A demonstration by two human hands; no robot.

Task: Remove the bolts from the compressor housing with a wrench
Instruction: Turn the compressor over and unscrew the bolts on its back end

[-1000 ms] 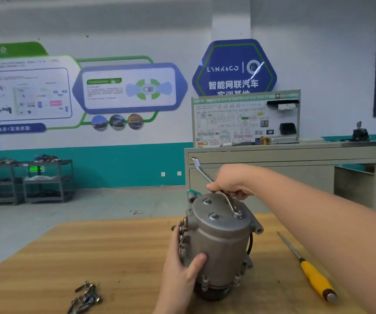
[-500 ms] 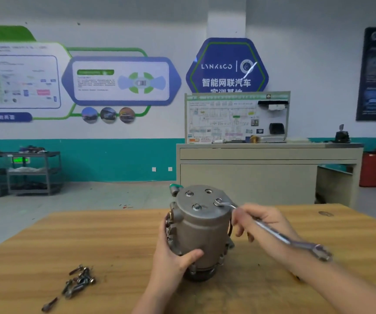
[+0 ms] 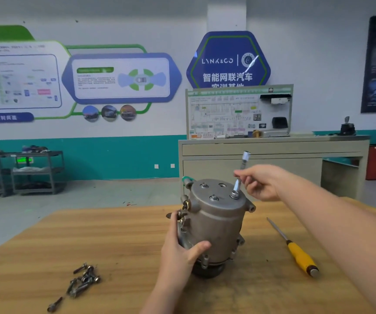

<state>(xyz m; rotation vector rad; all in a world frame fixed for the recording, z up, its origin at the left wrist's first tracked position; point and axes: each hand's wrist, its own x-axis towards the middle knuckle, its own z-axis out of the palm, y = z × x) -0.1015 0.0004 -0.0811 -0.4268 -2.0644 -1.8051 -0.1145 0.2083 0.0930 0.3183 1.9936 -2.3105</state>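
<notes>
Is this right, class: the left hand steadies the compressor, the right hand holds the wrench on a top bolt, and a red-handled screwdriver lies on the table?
Not quite. The head view shows the screwdriver has a yellow handle, not red. The rest stands: left hand steadies the compressor, right hand holds the wrench on a top bolt.

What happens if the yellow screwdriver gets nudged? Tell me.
The screwdriver would probably roll, since its handle looks round and it lies loose on the flat table. It looks stiff, with a straight metal shaft. Probably light, being slim.
</notes>
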